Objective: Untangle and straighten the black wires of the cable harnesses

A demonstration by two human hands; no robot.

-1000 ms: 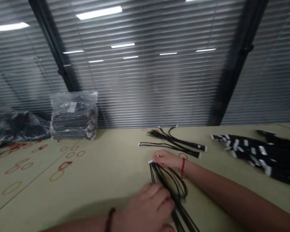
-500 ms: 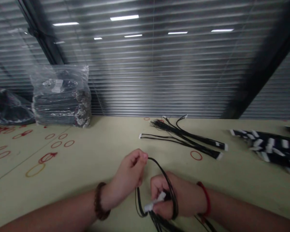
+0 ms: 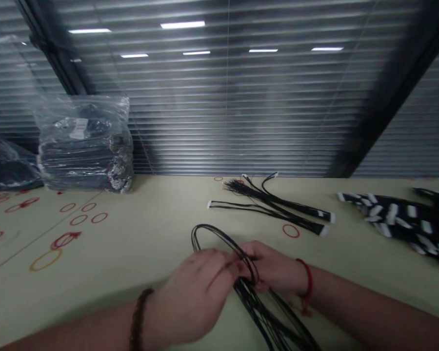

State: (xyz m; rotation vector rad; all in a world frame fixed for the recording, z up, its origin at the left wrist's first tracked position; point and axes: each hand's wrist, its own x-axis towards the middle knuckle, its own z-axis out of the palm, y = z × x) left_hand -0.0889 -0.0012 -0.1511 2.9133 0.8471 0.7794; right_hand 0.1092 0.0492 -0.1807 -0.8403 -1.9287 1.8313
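A bundle of thin black cables (image 3: pixel 258 309) runs from between my hands down to the bottom edge of the view, and some of its wires arch up in a loop above my fingers. My left hand (image 3: pixel 195 292), with a brown beaded bracelet at the wrist, is closed on the cables, its back toward me. Meeting it from the right, my right hand (image 3: pixel 267 268), with a red cord bracelet, has its fingers wrapped round the same bundle. The fingertips of both hands touch or nearly touch. The white connector is hidden.
Black cable harnesses (image 3: pixel 278 207) with white connectors lie beyond my hands. A pile of black harnesses with white ends (image 3: pixel 398 214) sits at right. Clear plastic bags (image 3: pixel 86 151) stand at back left by the blinds (image 3: pixel 190 112). Red rings (image 3: pixel 68 239) and a yellow ring (image 3: pixel 46 260) dot the table.
My left hand has come down and right to meet my right hand at the bundle. My right hand has turned and risen slightly, and the white connector has gone out of sight.
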